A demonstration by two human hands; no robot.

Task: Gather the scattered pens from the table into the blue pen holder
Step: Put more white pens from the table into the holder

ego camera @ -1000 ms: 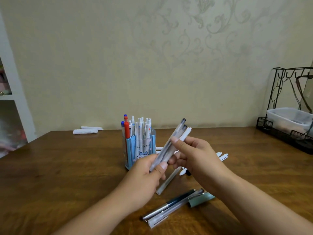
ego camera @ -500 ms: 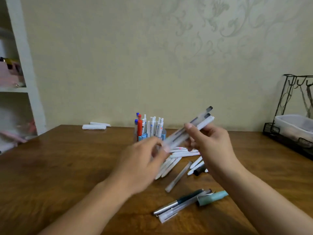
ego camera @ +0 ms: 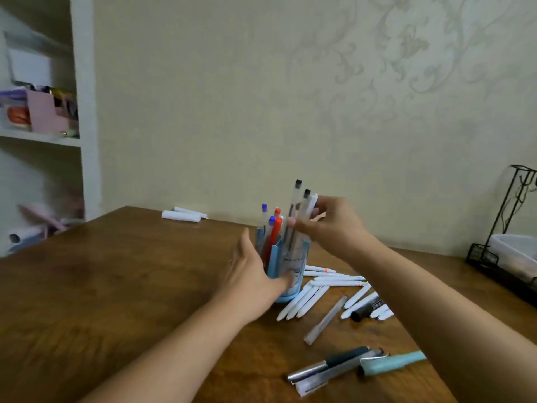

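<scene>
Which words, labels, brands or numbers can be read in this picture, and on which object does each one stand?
No text can be read for certain.
Blue pen holder: dark printed marks on its front, too blurred to read.
Black marker on the table: a pale label with print, too small to read.
White pens beside the holder: small coloured marks, no legible lettering.
Clear pens in the right hand: no visible text.
</scene>
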